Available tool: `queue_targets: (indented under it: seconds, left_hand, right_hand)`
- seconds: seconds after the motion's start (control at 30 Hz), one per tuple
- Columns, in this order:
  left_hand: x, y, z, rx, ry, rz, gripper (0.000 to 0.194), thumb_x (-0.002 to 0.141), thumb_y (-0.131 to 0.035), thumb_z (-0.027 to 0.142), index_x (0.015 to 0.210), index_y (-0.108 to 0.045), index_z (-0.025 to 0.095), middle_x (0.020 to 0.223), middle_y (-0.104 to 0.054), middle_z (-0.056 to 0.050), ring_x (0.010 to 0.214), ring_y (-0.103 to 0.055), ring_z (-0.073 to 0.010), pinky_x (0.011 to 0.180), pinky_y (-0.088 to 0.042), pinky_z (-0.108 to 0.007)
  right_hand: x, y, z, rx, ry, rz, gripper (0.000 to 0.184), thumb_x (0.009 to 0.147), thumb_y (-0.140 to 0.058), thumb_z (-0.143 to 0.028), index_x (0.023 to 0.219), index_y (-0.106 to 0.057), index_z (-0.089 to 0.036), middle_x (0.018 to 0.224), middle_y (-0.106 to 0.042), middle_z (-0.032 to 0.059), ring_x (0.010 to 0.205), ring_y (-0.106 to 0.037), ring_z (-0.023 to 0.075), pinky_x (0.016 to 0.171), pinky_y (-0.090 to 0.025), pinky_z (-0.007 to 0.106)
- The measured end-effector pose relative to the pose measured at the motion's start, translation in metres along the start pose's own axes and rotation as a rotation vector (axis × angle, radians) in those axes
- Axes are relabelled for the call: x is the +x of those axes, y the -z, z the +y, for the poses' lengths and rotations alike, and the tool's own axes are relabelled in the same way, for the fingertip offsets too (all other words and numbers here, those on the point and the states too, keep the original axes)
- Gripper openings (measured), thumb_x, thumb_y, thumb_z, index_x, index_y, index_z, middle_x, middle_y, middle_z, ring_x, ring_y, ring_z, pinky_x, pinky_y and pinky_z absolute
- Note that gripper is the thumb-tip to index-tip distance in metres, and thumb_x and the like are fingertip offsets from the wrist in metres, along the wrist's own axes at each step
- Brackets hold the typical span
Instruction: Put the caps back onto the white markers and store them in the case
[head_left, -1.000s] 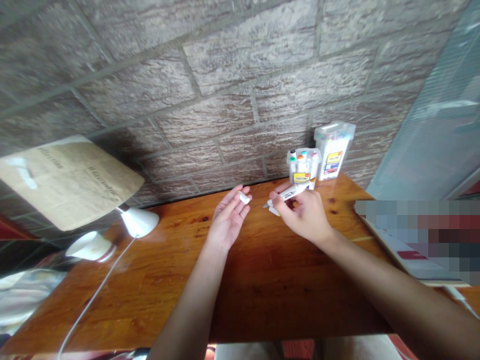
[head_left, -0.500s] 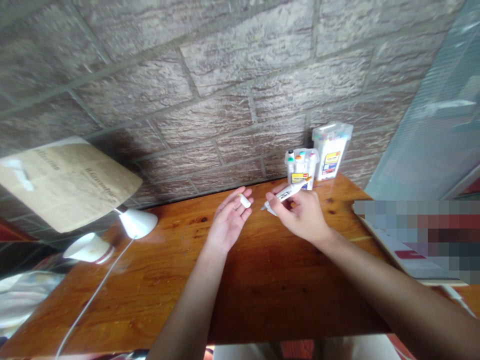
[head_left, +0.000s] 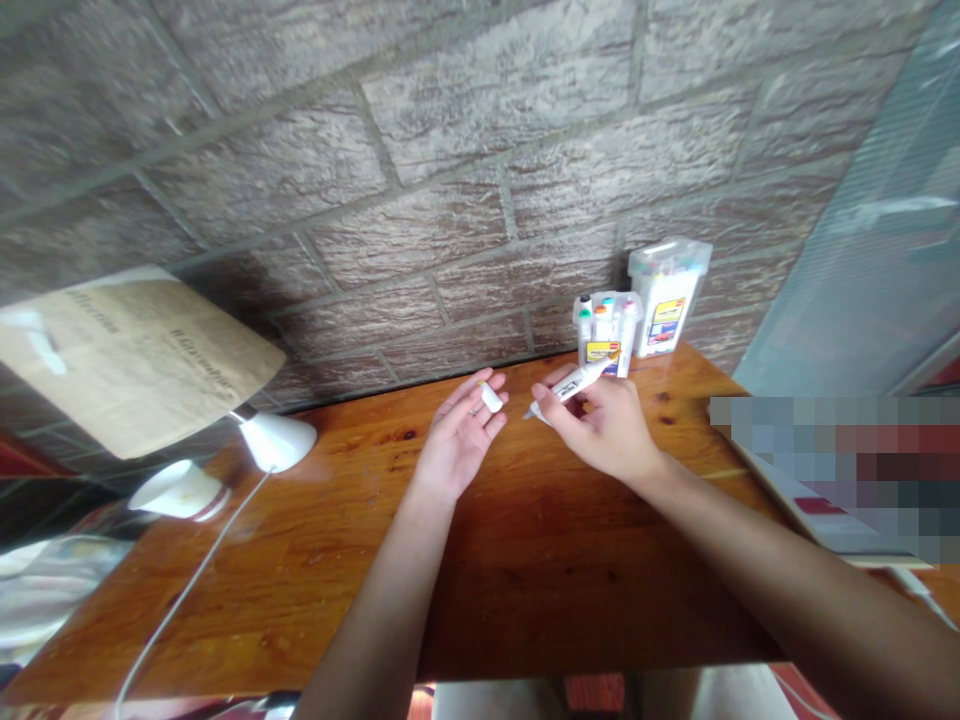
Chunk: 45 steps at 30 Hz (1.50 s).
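A small white marker cap [head_left: 490, 398] rests in the fingers of my left hand [head_left: 454, 446], its palm turned up above the table. My right hand [head_left: 609, 426] is closed around a white marker [head_left: 573, 389]. The marker slants, with its greyish tip pointing down and left toward the cap and its ochre end up and right. Tip and cap are apart. Behind my right hand stands a clear case [head_left: 604, 335] of several markers with coloured ends, its lower part partly hidden by the marker and hand.
A taller lidded marker case [head_left: 667, 298] stands beside the first, near the stone-pattern wall [head_left: 420, 240]. On the left are a lamp [head_left: 279, 442] with a paper shade, its cord, and a tipped white cup [head_left: 180, 490]. A blurred-out flat device [head_left: 832, 490] sits at right.
The view has shifted slightly. Both hands keep nearly the same pose, still holding the cap and the marker.
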<state>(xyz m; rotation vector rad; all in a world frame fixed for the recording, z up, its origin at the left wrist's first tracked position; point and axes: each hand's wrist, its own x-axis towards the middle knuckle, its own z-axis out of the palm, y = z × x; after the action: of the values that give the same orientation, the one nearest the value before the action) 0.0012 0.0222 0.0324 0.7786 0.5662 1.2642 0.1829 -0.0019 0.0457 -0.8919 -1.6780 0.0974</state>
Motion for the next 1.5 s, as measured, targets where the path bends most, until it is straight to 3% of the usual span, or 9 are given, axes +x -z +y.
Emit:
queue_targets:
  seconds: [0.43,1.23,1.5]
  left_hand:
    - [0.004,0.002,-0.003,-0.101,-0.015,0.095,0.020,0.072,-0.083,0.020,0.088,-0.072,0.017,0.086,-0.074,0.001,0.070,-0.066,-0.0072,0.070,-0.051,-0.020]
    - [0.003,-0.007,-0.003,-0.146,0.040,0.168,0.005,0.083,-0.071,0.010,0.083,-0.068,0.013,0.074,-0.072,-0.001,0.072,-0.070,-0.0085,0.072,-0.055,-0.018]
    - [0.005,-0.009,0.004,-0.301,0.102,0.326,0.009,0.091,-0.062,0.014,0.084,-0.067,0.017,0.075,-0.070,0.002,0.069,-0.069,-0.0051,0.065,-0.054,-0.013]
  right_hand:
    - [0.000,0.000,-0.001,0.062,-0.188,0.005,0.028,0.090,-0.062,-0.037,0.073,-0.068,-0.016,0.067,-0.071,0.0048,0.050,-0.057,0.0107,0.048,-0.041,0.021]
    - [-0.002,-0.003,0.003,0.091,-0.213,0.007,0.028,0.090,-0.062,-0.039,0.076,-0.069,-0.016,0.071,-0.072,0.0055,0.053,-0.060,0.0118,0.049,-0.044,0.022]
    - [-0.002,-0.003,0.004,0.068,-0.197,0.010,0.028,0.091,-0.061,-0.040,0.078,-0.069,-0.016,0.071,-0.072,0.0047,0.054,-0.061,0.0121,0.050,-0.044,0.022]
